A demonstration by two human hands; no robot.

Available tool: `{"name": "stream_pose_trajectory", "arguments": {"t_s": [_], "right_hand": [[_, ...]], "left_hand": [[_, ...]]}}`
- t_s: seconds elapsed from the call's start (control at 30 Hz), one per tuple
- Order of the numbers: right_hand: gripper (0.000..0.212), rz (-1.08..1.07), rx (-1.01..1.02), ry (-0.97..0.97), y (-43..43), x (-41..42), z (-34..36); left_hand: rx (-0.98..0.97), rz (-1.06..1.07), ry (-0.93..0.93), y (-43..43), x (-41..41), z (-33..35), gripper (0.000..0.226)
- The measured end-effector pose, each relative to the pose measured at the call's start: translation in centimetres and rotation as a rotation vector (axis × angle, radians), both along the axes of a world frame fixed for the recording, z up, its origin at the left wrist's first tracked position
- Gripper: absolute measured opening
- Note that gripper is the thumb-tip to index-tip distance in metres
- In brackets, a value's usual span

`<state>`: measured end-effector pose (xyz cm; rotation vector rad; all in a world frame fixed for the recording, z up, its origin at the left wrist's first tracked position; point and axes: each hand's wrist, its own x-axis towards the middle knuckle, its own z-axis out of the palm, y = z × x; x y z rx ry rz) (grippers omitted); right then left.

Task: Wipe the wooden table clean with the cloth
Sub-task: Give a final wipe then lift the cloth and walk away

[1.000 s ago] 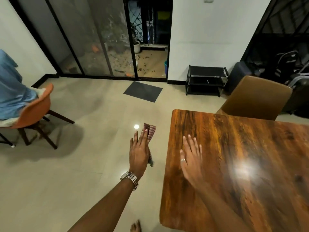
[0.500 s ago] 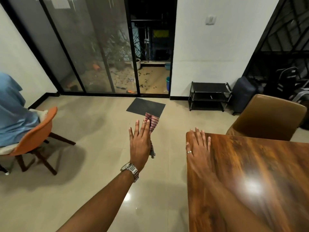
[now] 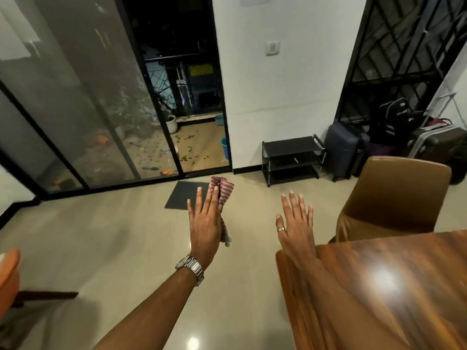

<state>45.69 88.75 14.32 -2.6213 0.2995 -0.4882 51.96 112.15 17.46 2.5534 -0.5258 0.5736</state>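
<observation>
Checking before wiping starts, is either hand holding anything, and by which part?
The left hand holds the striped cloth against its palm side, roughly mid-length; both ends stick out. The right hand holds nothing.

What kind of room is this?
Probably a home dining area by an entrance: a wooden table with a chair, a shoe rack and suitcases along the wall, glass doors to a patio.

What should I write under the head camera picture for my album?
Left hand holds a striped cloth over the floor; right hand reaches past the wooden table corner.
</observation>
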Motion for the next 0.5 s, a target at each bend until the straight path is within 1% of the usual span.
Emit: {"name": "stream_pose_trajectory", "arguments": {"t_s": [0.07, 0.1, 0.17, 0.5], "right_hand": [[0.064, -0.005, -0.011, -0.01, -1.2, 3.2, 0.3], [0.063, -0.011, -0.017, -0.015, -1.9, 4.9, 0.6], [0.063, -0.023, -0.024, -0.026, -3.1, 7.8, 1.0], [0.061, -0.077, -0.041, -0.025, -8.2, 16.5, 1.3]], "left_hand": [[-0.007, 0.001, -0.023, -1.3, 4.0, 0.3, 0.06], [-0.01, 0.003, -0.028, -2.0, 6.0, 0.4, 0.063], [-0.012, -0.005, -0.007, -3.4, 9.4, 0.6, 0.064], [-0.071, -0.103, 0.03, -10.7, 21.2, 0.6, 0.064]]}}
